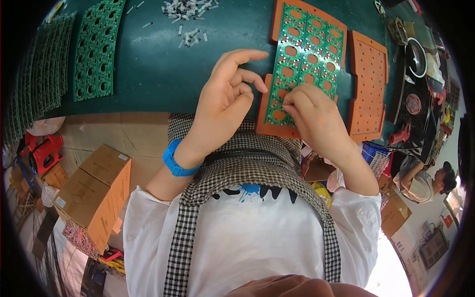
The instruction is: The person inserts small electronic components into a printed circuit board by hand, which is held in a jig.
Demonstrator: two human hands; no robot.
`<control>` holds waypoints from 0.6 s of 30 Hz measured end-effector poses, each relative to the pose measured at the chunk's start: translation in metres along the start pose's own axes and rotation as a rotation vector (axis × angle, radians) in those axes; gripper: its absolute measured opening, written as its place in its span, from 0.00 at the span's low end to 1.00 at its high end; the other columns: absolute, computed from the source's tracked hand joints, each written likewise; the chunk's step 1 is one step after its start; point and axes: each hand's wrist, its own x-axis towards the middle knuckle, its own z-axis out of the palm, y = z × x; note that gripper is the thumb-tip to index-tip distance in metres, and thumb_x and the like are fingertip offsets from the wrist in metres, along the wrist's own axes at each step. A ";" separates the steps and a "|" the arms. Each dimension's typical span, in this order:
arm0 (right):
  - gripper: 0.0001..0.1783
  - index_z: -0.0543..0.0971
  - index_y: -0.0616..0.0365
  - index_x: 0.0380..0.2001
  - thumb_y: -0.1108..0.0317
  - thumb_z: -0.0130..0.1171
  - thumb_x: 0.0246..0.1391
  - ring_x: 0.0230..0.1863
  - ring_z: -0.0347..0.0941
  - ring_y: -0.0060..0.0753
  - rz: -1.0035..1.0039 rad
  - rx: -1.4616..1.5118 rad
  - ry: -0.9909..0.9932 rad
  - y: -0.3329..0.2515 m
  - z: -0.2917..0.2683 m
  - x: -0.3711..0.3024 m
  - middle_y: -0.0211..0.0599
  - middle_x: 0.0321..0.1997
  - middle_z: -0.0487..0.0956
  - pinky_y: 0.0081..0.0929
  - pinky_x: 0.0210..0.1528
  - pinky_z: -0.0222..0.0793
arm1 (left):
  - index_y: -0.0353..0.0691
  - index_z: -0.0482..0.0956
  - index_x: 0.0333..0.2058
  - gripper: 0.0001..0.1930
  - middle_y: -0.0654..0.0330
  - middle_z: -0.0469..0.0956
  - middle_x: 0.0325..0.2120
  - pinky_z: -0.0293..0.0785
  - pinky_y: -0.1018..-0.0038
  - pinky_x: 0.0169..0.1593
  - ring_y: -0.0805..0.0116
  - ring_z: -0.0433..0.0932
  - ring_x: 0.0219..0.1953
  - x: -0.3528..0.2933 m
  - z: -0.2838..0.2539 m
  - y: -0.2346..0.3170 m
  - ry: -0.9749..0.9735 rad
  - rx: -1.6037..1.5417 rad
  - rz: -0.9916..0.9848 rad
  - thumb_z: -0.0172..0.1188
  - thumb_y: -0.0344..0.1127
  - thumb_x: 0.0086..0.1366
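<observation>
A green circuit board panel (pixel 298 62) with rows of round cut-outs lies in an orange-brown fixture plate (pixel 263 106) at the table's near edge. My right hand (pixel 316 119) is over the panel's lower part, thumb and forefinger pinched together at its surface. Whatever may be between those fingertips is too small or hidden to make out. Just left of the panel, my left hand (pixel 225 94) hovers with its forefinger stretched toward the board and the other fingers loosely bent. No object shows in it, though part of its palm is hidden.
Small clear tube-shaped parts (pixel 188 9) lie heaped and scattered on the green table (pixel 148 64). Another green panel (pixel 96 49) and a row of stacked panels (pixel 37 69) are at left. A second orange-brown plate (pixel 368 79) sits at right. Cardboard boxes (pixel 94 183) stand below left; a person (pixel 420 183) is far right.
</observation>
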 end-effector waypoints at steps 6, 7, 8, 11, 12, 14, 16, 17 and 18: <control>0.06 0.72 0.62 0.33 0.75 0.57 0.51 0.38 0.73 0.46 -0.003 0.019 -0.052 0.001 -0.004 0.002 0.42 0.36 0.73 0.36 0.40 0.70 | 0.32 0.64 0.56 0.27 0.58 0.62 0.54 0.67 0.84 0.38 0.72 0.72 0.47 -0.003 0.003 -0.001 0.000 -0.046 0.013 0.44 0.12 0.56; 0.06 0.72 0.62 0.33 0.75 0.57 0.51 0.38 0.73 0.46 -0.003 0.017 -0.052 0.001 -0.004 0.001 0.42 0.36 0.73 0.36 0.40 0.70 | 0.32 0.64 0.56 0.27 0.58 0.62 0.54 0.67 0.84 0.38 0.72 0.72 0.47 -0.003 0.003 -0.001 0.000 -0.046 0.014 0.44 0.12 0.56; 0.06 0.72 0.62 0.33 0.75 0.57 0.51 0.38 0.73 0.46 0.002 0.020 -0.053 0.000 -0.004 0.001 0.42 0.36 0.74 0.36 0.40 0.70 | 0.32 0.64 0.56 0.27 0.57 0.62 0.55 0.67 0.84 0.38 0.72 0.72 0.47 -0.004 0.003 -0.001 0.000 -0.051 0.013 0.44 0.13 0.56; 0.06 0.73 0.62 0.33 0.74 0.57 0.51 0.38 0.73 0.46 0.004 0.013 -0.048 0.001 -0.003 0.000 0.42 0.36 0.74 0.36 0.39 0.70 | 0.32 0.63 0.56 0.27 0.57 0.62 0.55 0.67 0.84 0.38 0.71 0.72 0.48 -0.005 0.003 -0.003 -0.003 -0.057 0.018 0.44 0.13 0.56; 0.07 0.73 0.62 0.33 0.74 0.58 0.51 0.38 0.73 0.46 0.005 0.003 -0.041 0.000 -0.002 0.000 0.41 0.36 0.74 0.36 0.39 0.70 | 0.32 0.63 0.56 0.27 0.57 0.62 0.56 0.67 0.84 0.39 0.70 0.72 0.49 -0.005 0.003 -0.003 -0.011 -0.058 0.023 0.43 0.12 0.56; 0.06 0.73 0.62 0.33 0.74 0.58 0.51 0.38 0.73 0.45 0.015 -0.014 -0.010 -0.001 0.002 -0.002 0.41 0.36 0.74 0.35 0.38 0.71 | 0.33 0.63 0.57 0.27 0.57 0.62 0.56 0.68 0.83 0.39 0.69 0.72 0.51 -0.005 0.003 -0.005 -0.027 -0.062 0.043 0.44 0.13 0.57; 0.06 0.73 0.61 0.33 0.74 0.58 0.51 0.38 0.73 0.44 0.025 -0.033 0.022 -0.001 0.006 -0.006 0.40 0.36 0.74 0.34 0.37 0.71 | 0.33 0.63 0.57 0.27 0.57 0.62 0.56 0.68 0.83 0.40 0.68 0.71 0.52 -0.004 0.005 -0.006 -0.046 -0.066 0.063 0.44 0.13 0.57; 0.06 0.73 0.61 0.32 0.75 0.58 0.49 0.37 0.74 0.43 0.008 -0.056 0.057 -0.001 0.009 -0.008 0.39 0.35 0.74 0.33 0.37 0.71 | 0.33 0.63 0.58 0.27 0.57 0.60 0.57 0.69 0.82 0.42 0.67 0.71 0.54 -0.004 0.006 -0.006 -0.067 -0.050 0.066 0.44 0.13 0.58; 0.07 0.74 0.60 0.32 0.75 0.59 0.47 0.37 0.74 0.41 -0.012 -0.078 0.091 -0.002 0.010 -0.010 0.39 0.35 0.74 0.33 0.36 0.71 | 0.34 0.63 0.58 0.27 0.57 0.59 0.58 0.70 0.81 0.44 0.66 0.70 0.56 -0.005 0.007 -0.006 -0.084 -0.034 0.070 0.44 0.13 0.59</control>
